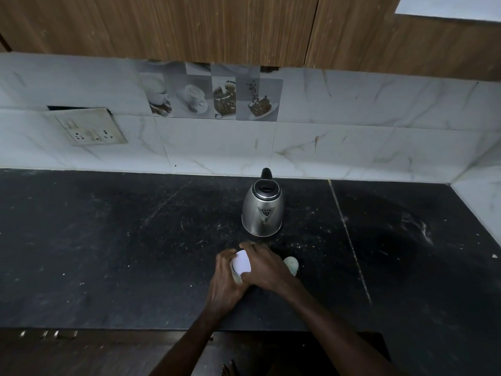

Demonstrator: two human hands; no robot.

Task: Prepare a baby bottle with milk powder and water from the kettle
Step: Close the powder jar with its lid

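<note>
So both hands are working on a small container [236,279] that's sitting on the black countertop [108,253], fairly near the front edge. The left hand [225,278] is wrapping its fingers around the container's side. The right hand [264,267] is lying over the top, with its fingers curling down around the white lid [242,263]. Can't tell if the lid is actually turning.

The stainless steel kettle [262,213] is standing upright just behind the hands, not touching them. Its spout is pointing toward the camera and its black handle toward the wall.

A pale greenish rounded thing [292,264] is peeking out just right of the right hand. It's mostly hidden, so no idea what it is.

A socket plate [86,127] is hanging a bit crooked on the marble-look tiles [352,126], and wooden cabinets [189,25] are running along above.
</note>
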